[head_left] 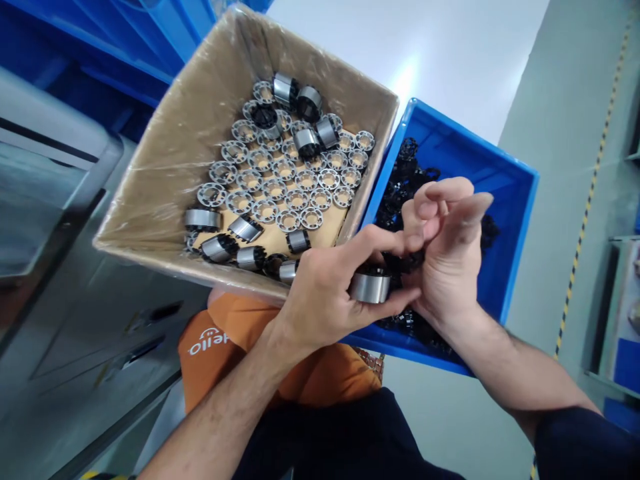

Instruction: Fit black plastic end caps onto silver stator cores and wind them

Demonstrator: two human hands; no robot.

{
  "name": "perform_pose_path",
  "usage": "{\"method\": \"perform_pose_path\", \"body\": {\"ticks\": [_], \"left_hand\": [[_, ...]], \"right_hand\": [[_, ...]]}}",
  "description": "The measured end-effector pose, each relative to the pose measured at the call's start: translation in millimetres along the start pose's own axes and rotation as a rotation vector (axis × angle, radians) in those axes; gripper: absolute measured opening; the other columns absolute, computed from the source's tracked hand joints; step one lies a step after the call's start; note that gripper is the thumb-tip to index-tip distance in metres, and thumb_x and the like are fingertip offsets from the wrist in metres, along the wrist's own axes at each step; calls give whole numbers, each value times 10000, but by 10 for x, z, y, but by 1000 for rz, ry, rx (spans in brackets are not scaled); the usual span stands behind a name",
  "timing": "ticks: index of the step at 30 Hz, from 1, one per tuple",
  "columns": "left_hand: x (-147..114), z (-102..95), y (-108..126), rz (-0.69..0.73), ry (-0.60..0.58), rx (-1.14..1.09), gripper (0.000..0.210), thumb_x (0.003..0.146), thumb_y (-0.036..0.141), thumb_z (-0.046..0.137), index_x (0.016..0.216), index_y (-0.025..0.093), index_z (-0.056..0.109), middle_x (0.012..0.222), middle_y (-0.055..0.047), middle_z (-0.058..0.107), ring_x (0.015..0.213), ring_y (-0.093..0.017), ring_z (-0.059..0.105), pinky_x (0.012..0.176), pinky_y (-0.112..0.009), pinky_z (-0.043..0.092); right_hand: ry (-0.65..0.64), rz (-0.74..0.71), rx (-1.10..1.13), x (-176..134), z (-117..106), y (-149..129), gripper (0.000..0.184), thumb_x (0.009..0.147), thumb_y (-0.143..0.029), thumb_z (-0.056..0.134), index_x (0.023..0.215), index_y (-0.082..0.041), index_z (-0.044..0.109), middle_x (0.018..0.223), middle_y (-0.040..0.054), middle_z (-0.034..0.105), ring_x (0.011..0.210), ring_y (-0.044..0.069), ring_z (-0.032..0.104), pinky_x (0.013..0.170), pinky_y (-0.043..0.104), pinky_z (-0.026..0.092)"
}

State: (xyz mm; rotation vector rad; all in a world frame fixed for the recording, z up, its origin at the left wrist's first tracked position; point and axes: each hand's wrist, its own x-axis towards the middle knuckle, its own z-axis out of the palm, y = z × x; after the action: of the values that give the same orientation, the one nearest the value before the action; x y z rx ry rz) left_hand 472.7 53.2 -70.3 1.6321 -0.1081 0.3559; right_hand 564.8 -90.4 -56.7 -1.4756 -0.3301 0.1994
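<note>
Left hand (327,293) grips metal ring (370,287) between thumb and fingers, over blue bin (515,220) of black plastic parts (405,173). Right hand (450,247) fingers curled at ring's top, pressing black piece. Cardboard box (165,153): bottom layer mostly filled with finished rings (285,180), front strip bare; many parts left.

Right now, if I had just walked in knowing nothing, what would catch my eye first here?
Probably the two hands meeting in the middle: the left hand grips a shiny metal ring while the right hand works at its top. Behind them at upper left, a plastic-lined cardboard box holds rows of similar metal rings. To the right sits a blue bin of black plastic parts.
</note>
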Motion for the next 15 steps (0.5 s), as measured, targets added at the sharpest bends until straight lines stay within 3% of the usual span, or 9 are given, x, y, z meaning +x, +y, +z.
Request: {"method": "perform_pose_path", "body": {"ticks": [3,6,8,11,15], "left_hand": [[-30,22,39,54,113,107,201,1044,211,935,1048,262,741,917,64,816,683,-93,682,669,-240,563],[-69,-4,14,10,266,89,180,1113,324,901,1058,261,741,874,48,742,661,-103,617,616,-255,518],[-78,-41,-30,-17,311,18,214,1170,390,859,1054,260,736,888,29,726,703,-118,632,657,-273,537],[-52,-109,-108,-22,283,-157,296,1131,486,938,1066,270,747,874,25,692,690,-120,608,646,-283,534],[-1,-176,-167,-238,175,-510,488,1111,709,895,1420,353,766,981,-1,760,682,-167,678,573,-318,577]], "right_hand": [[-65,35,4,13,-27,2,592,1098,-916,793,1126,-325,767,846,-37,618,666,163,616,632,324,603],[-219,-2,16,72,-91,-98,454,1033,-721,1005,1170,-309,874,1041,1,819,902,188,805,842,341,732],[-287,-24,-37,106,-120,-174,374,981,-567,1099,1160,-303,903,1090,3,880,940,189,853,844,329,766],[-267,-58,-137,114,-118,-224,301,1025,-514,1072,1138,-284,915,1043,5,910,807,165,851,735,303,773],[-203,-76,-128,82,-85,-186,250,1103,-507,997,1184,-290,902,1010,-5,916,682,131,813,614,261,734]]}}
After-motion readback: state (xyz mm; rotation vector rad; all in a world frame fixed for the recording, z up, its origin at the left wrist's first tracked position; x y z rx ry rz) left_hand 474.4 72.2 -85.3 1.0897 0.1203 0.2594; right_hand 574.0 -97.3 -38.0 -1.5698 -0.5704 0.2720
